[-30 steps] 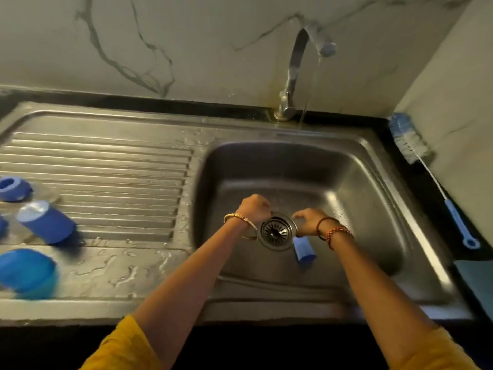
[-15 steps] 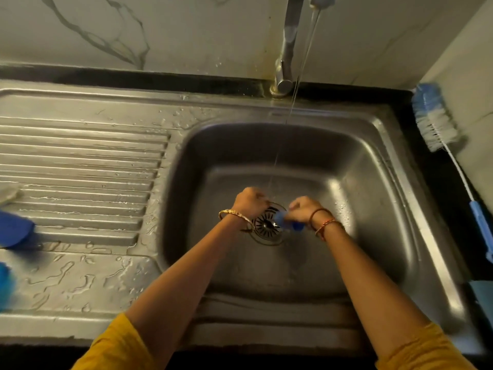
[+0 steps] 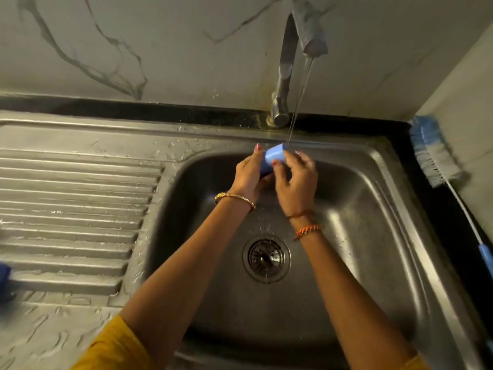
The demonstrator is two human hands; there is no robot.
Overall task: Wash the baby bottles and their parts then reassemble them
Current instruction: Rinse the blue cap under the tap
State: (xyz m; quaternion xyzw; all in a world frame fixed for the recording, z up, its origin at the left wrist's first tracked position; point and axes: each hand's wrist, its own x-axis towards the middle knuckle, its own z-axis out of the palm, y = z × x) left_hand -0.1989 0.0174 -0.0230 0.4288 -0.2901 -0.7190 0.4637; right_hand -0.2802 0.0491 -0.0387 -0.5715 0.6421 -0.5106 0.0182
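Head view. Both hands are raised over the far part of the sink basin [image 3: 373, 236], slightly above the centre of the frame. Between them is a blue bottle cap [image 3: 274, 156] (a short cup-shaped part, tilted, with its lighter end turned toward the upper right). The left hand [image 3: 249, 173] grips the cap from the left side: the fingers curl around the body and one fingertip with a painted nail reaches above the cap's upper left edge. The right hand [image 3: 296, 182] holds the cap from the right, its thumb pressed on the near face of the cap and its other fingers loosely curved behind it. A thin stream of water [image 3: 297, 102] falls from the tap [image 3: 286, 65] at the upper centre of the frame and meets the cap at its upper right edge.

The drain strainer [image 3: 266, 259] lies in the basin floor below the hands, at the centre of the frame, well apart from the cap. A gold bangle [image 3: 234, 198] sits on the left wrist; orange thread bands [image 3: 308, 231] sit on the right wrist. Yellow sleeves [image 3: 114, 348] show at the lower edge.

The ribbed draining board [image 3: 74, 209] fills the left of the frame and carries water droplets. A dark blue object [image 3: 4, 276] is cut off at the left edge (it cannot be identified). A bottle brush [image 3: 432, 153] with blue and white bristles lies on the dark counter at the right edge, with its bristles toward the top of the frame.
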